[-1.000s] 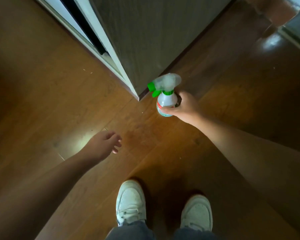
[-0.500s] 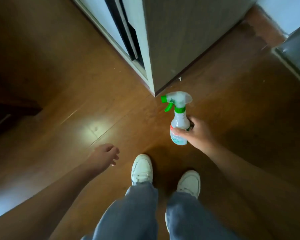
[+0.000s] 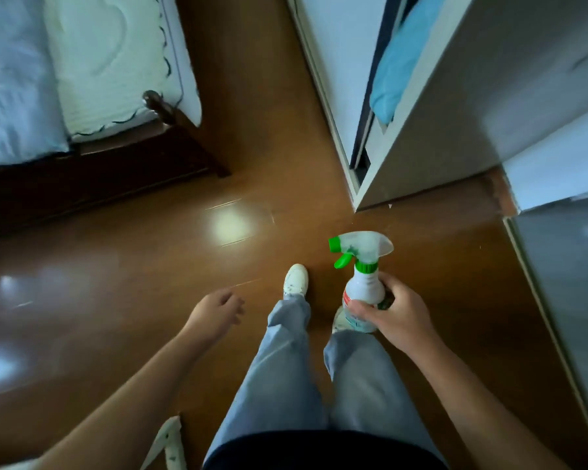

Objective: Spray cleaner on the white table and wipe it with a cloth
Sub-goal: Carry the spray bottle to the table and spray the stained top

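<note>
My right hand (image 3: 399, 317) grips a white spray bottle (image 3: 362, 276) round its body, at the lower right of the head view. The bottle stands upright in the air above the wooden floor, its green nozzle and trigger pointing left. My left hand (image 3: 216, 313) hangs free to the left of my legs, fingers loosely curled, holding nothing. No white table and no cloth are in view.
A bed (image 3: 82, 69) with pale bedding and a dark wooden frame fills the upper left. A grey wardrobe (image 3: 489, 106) with a blue item inside stands at the upper right. A grey glossy surface (image 3: 571, 283) lies along the right edge. Brown wooden floor (image 3: 150, 266) lies between them.
The view has lifted and turned, bringing the bed and more of the wardrobe into sight. My legs have stepped forward. The bottle stays in my right hand, held closer to my body.
</note>
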